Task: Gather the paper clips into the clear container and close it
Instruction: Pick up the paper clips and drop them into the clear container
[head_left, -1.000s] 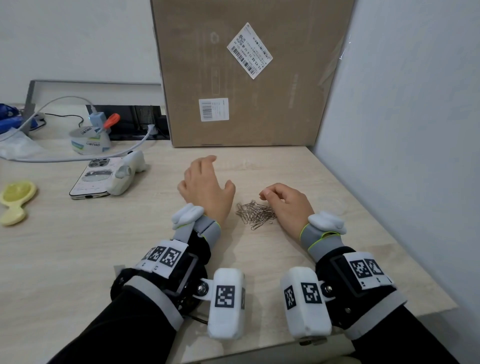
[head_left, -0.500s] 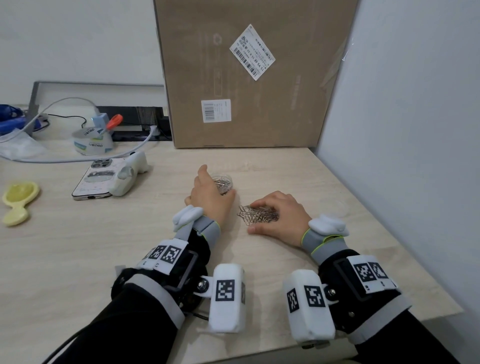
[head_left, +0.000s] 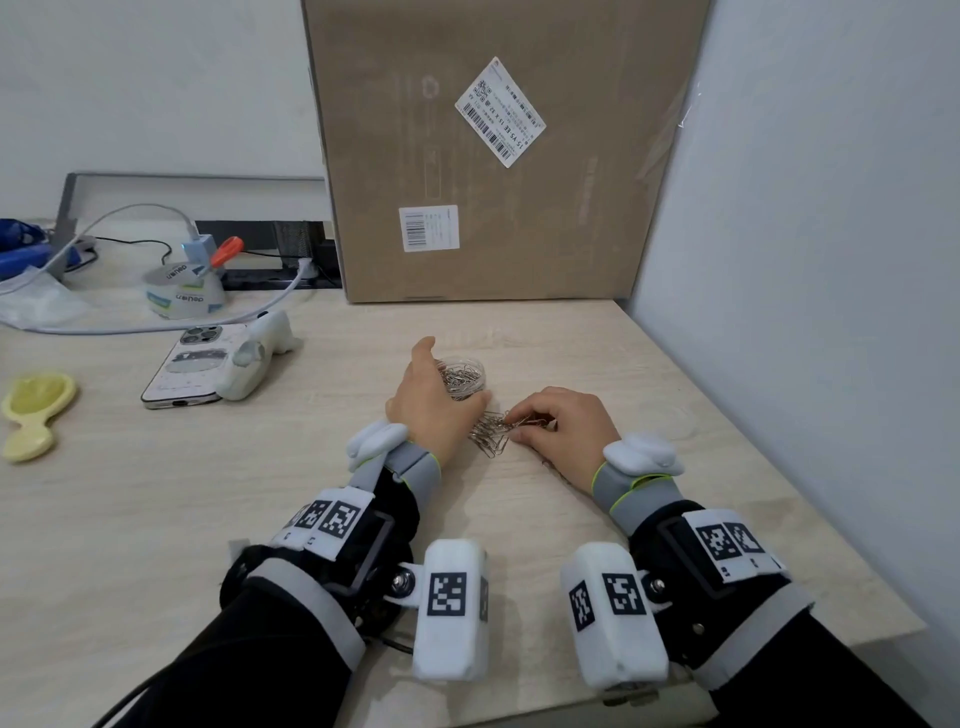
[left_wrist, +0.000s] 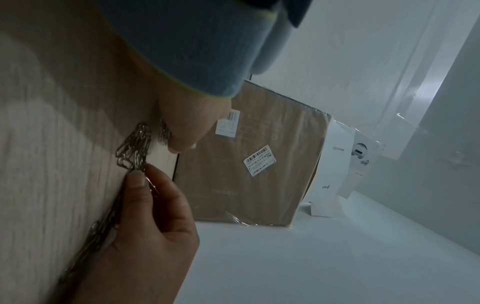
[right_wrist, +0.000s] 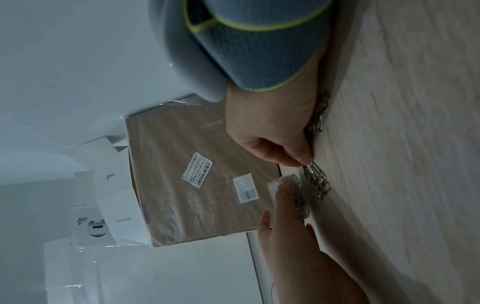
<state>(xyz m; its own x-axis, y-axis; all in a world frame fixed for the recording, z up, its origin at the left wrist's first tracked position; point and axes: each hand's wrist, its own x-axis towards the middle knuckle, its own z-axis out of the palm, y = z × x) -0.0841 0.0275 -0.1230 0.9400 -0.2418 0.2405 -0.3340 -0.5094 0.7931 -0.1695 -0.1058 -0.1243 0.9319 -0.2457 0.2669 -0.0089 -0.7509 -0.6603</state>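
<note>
A small clear round container (head_left: 470, 375) with several silver paper clips in it stands on the light wooden desk (head_left: 260, 493). My left hand (head_left: 453, 371) grips it from the left, thumb and fingers curled round its wall. Just in front of it lies a loose pile of paper clips (head_left: 488, 434). My right hand (head_left: 514, 425) pinches some clips at the pile's right edge, and its palm hides more of them. The right wrist view shows that pinch (right_wrist: 305, 163), with the container (right_wrist: 296, 195) close beside it. A faint clear round lid (head_left: 681, 415) lies right of my right hand.
A big cardboard box (head_left: 493, 156) stands at the back and a wall (head_left: 805, 260) closes the right side. At the left lie a phone (head_left: 192, 369) with a white device, a tape roll (head_left: 182, 296), a cable and a yellow object (head_left: 31, 410).
My left hand, first lying over the container, now grips its side next to the pile. My right hand went from beside the pile to over it and now pinches clips.
</note>
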